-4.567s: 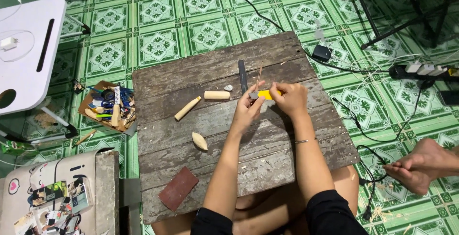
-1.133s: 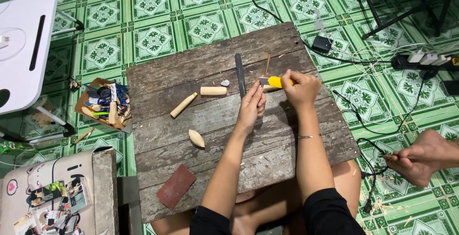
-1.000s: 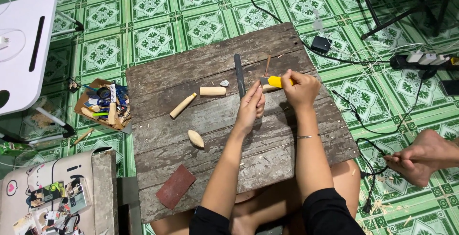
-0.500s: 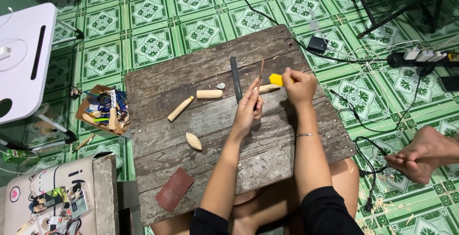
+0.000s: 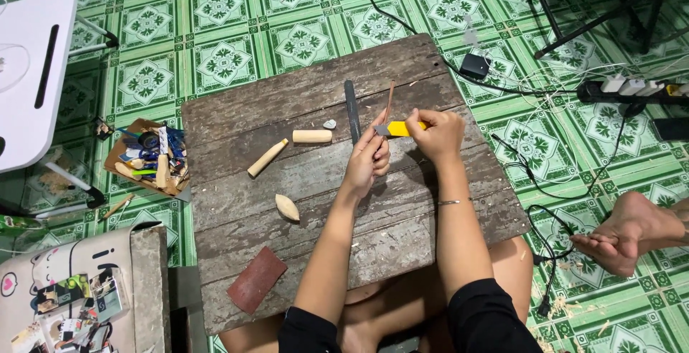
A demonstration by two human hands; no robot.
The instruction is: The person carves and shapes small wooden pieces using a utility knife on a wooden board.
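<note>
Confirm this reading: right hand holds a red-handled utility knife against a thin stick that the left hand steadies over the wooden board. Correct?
Not quite: the head view shows the utility knife handle is yellow, not red. The rest stands: the right hand holds it against the thin stick, which the left hand steadies over the wooden board.

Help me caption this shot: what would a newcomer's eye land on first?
At the centre, the right hand grips a yellow utility knife against a thin stick held by the left hand, over a weathered wooden board. Pale carved wood pieces lie left of the hands, on green patterned floor tiles.
</note>
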